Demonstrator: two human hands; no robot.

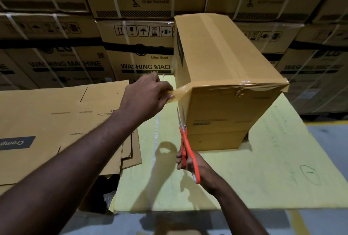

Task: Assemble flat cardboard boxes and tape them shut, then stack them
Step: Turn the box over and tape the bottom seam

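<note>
The box (222,76) stands assembled in the centre-right of the frame on a yellow sheet (263,168). It is plain brown, with 1 strip of tape running along its top seam. Glossy, wrinkled tape crosses the near upper edge, and a flap corner juts out at the right. Its left face carries a dark label and its near face has faint print.

The left hand (145,95) pinches a stretch of tape (180,92) pulled taut off the box's near left corner. Lower centre, the right hand (190,161) grips the orange handles of the scissors (185,140). Their blades are slightly parted, pointing up beside the box just below the tape.

Flat cardboard (56,121) lies stacked at the left, and strapped cartons (139,46) fill the top.
</note>
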